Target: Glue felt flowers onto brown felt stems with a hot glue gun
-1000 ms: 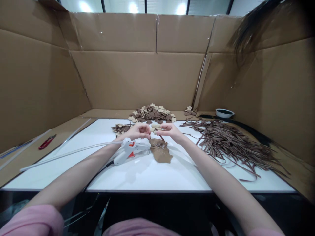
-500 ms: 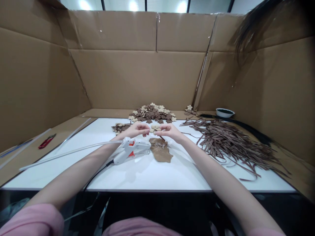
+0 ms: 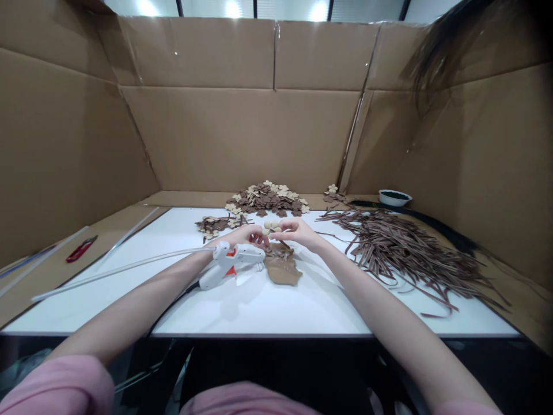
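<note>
My right hand (image 3: 298, 231) pinches a small cream flower-shaped piece (image 3: 272, 226) with a thin brown stem, held just above the white tabletop (image 3: 259, 305). My left hand (image 3: 246, 236) sits lower beside it, fingers curled near the flower and over the nozzle end of a white hot glue gun (image 3: 231, 262) with an orange trigger. Below the hands lies a flat brown cut-out (image 3: 283, 268). Whether the left fingers grip anything is hard to tell.
A heap of brown and cream flower pieces (image 3: 265, 199) lies behind the hands, a smaller heap (image 3: 213, 225) to the left. Brown strips (image 3: 406, 248) spread at right, near a white bowl (image 3: 394, 197). Red snips (image 3: 80, 249) lie far left. Cardboard walls (image 3: 242, 132) enclose the table.
My left hand has dropped down from the flower toward the glue gun's nozzle. My right hand keeps the flower in nearly the same spot.
</note>
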`<state>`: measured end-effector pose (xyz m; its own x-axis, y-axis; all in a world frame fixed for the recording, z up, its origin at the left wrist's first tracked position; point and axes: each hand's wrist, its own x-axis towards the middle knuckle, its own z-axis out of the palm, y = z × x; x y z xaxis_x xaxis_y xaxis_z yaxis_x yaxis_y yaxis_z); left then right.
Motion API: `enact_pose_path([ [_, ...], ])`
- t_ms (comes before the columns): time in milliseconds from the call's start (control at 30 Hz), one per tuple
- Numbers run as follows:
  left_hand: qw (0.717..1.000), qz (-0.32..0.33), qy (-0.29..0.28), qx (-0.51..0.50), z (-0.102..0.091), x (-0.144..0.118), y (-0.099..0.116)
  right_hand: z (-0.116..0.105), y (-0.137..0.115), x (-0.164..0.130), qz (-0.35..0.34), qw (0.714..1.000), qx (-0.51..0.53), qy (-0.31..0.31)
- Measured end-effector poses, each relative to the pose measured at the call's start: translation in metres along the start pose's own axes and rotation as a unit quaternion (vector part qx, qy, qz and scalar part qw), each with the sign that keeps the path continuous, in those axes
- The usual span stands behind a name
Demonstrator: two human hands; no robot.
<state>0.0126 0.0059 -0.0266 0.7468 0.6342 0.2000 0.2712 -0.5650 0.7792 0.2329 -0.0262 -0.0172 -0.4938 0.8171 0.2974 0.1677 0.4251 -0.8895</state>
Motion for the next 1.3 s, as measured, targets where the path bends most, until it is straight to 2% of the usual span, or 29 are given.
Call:
enact_pose_path([
  [167, 0.999, -0.014, -0.018, 0.032, -0.008, 0.0, 0.001, 0.0, -0.001, -0.001, 0.011, 1.0, -0.002, 0.003],
  [467, 0.995, -0.06, 0.006, -0.085, -0.023, -0.011, 0.02, -0.001, -0.003, -0.001, 0.011, 1.0, -0.002, -0.003],
  [600, 0.993, -0.054, 0.014, -0.106, -0.029, -0.012, 0.018, 0.0, -0.004, -0.002, 0.018, 1.0, -0.003, -0.002],
  [767, 0.995, -0.079, -0.032, -0.052, -0.042, -0.015, 0.002, 0.001, -0.005, -0.002, 0.016, 1.0, -0.003, 0.006],
  [833, 0.996, -0.079, -0.028, -0.01, -0.044, -0.016, 0.001, 0.001, -0.005, -0.002, 0.017, 1.0, -0.004, 0.005],
  [900, 0.998, -0.065, 0.003, 0.003, -0.042, -0.016, 0.005, 0.001, -0.004, -0.001, 0.017, 1.0, -0.006, 0.003],
  [1000, 0.997, -0.032, 0.035, -0.06, -0.033, -0.013, 0.018, 0.003, -0.002, -0.001, 0.019, 1.0, -0.004, -0.004],
  [1133, 0.989, 0.015, 0.037, -0.145, -0.02, -0.009, 0.032, 0.006, -0.001, 0.0, 0.016, 1.0, -0.004, -0.021],
  [1300, 0.986, 0.013, 0.038, -0.164, -0.012, -0.006, 0.035, 0.011, -0.001, 0.001, 0.009, 0.999, -0.009, -0.031],
])
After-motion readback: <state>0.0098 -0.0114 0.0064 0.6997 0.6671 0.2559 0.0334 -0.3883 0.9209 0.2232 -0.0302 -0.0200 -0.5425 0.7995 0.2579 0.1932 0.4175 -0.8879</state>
